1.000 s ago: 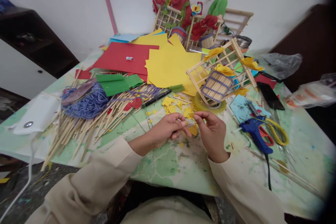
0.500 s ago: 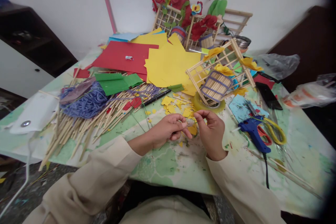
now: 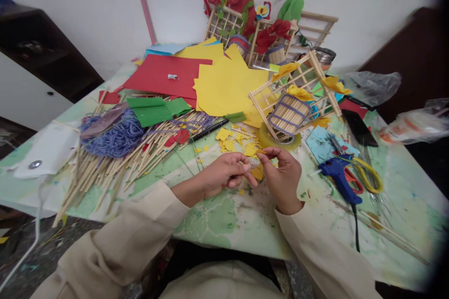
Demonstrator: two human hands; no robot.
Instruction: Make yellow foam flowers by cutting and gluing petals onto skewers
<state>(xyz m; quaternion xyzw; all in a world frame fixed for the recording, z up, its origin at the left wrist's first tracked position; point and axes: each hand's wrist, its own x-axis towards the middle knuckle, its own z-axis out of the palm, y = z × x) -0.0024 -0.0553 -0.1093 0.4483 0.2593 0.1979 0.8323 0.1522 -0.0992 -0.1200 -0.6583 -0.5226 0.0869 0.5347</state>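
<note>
My right hand point(image 3: 282, 175) is closed in a pinch, thumb against forefinger, with a small yellow piece of paper point(image 3: 260, 152) showing at the tips. Facing it, my left hand point(image 3: 226, 174) is curled, its thumb laid against the bent fingers; whatever it may hold is hidden. A narrow gap parts the two hands. Just beyond and beneath them lie yellow paper scraps point(image 3: 228, 145). Past my right hand, a roll of clear tape point(image 3: 296, 142) sits under a tilted stick trellis point(image 3: 257, 98) with yellow paper flowers and a small bundled-stick pot point(image 3: 289, 114).
To the left are a heap of thin sticks point(image 3: 84, 182), purple yarn point(image 3: 115, 138) and green paper point(image 3: 149, 111). Red sheets point(image 3: 157, 74) and yellow sheets point(image 3: 231, 84) lie behind. A blue glue gun point(image 3: 338, 180), scissors point(image 3: 373, 175) and a phone point(image 3: 358, 127) are at right.
The yellow piece at my right fingertips has come into clearer view. My right hand has shifted very slightly; my left hand stays nearly where it was.
</note>
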